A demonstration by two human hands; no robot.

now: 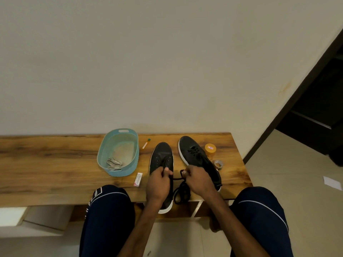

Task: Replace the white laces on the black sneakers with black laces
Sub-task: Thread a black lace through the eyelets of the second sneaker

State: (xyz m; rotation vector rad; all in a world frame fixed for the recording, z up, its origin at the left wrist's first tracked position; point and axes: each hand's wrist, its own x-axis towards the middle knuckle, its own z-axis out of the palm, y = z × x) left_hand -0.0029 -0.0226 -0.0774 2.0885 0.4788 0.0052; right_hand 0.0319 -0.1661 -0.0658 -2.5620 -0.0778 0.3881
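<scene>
Two black sneakers with white soles stand on the wooden bench (55, 164). The left sneaker (162, 154) has bare eyelets, and my left hand (159, 184) grips its tongue area. My right hand (197, 179) pinches one end of a black lace (182, 193), which lies bunched between the shoes near the bench's front edge. The right sneaker (196, 154) carries black laces. White laces (113, 162) lie in the light blue basket (104, 151).
A small pink-and-white box (138, 179) lies by the basket. A thin tube (146, 144) lies behind the left sneaker. An orange jar (210, 149) and a tape roll (218, 164) sit right of the right sneaker. My knees flank the bench front.
</scene>
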